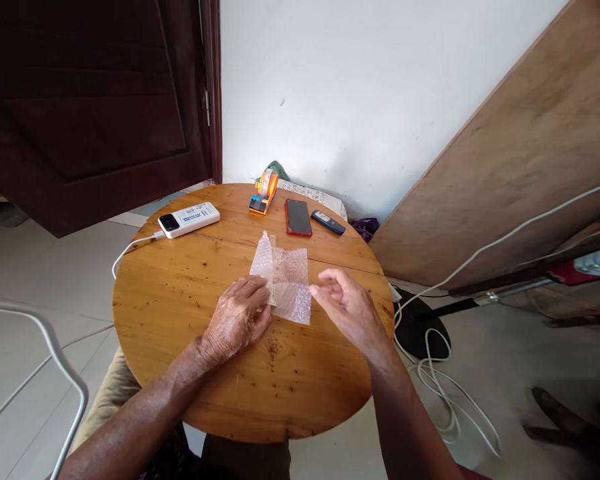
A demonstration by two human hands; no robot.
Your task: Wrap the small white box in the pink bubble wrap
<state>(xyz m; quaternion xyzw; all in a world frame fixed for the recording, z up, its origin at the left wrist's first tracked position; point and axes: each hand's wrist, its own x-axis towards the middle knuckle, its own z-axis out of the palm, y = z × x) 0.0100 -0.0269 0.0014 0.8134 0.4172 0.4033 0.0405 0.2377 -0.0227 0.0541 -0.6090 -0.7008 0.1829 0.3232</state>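
Note:
A sheet of clear bubble wrap (293,287) lies on the round wooden table (180,360), its left side folded up and standing partly off the surface. Under that fold runs a narrow pale strip (273,293), too small to make out. My left hand (240,310) rests at the folded edge, with fingers bent and pressed together on the wrap; the fingertips are partly hidden. Just off the sheet's right edge hovers my right hand (347,303), holding nothing, its thumb and fingers apart and loosely curved.
Along the table's far side are a white power bank (193,219) with a cable, an orange-and-blue tape dispenser (264,192), a red-edged phone (299,218) and a small dark blue device (329,223). A white wall stands behind, a dark door (95,100) to the left. Cables (437,380) lie on the floor.

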